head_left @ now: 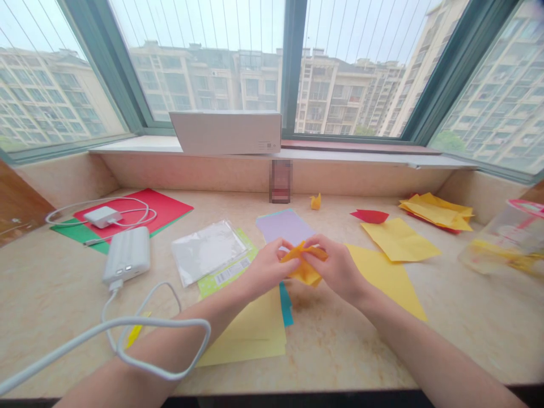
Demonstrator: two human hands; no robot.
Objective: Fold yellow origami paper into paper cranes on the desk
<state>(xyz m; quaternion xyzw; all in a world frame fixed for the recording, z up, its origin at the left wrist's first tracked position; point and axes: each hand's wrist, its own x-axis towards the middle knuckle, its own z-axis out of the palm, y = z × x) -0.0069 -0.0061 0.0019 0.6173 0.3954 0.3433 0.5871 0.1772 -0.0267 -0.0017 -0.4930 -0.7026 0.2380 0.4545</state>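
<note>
My left hand and my right hand pinch a folded orange-yellow paper between them, above the middle of the counter. Both thumbs press on its near side, and the fingers partly cover its upper edges. Behind it lies a lavender sheet. Pale yellow sheets rest under and beside my left forearm, with a blue paper piece poking out. To the right of my right hand is a larger yellow sheet. A small folded orange paper figure stands near the back wall.
A white power bank with a looping white cable sits at left, near red sheets and a charger. Clear plastic sleeves lie left of centre. Folded yellow papers and a transparent container stand at right.
</note>
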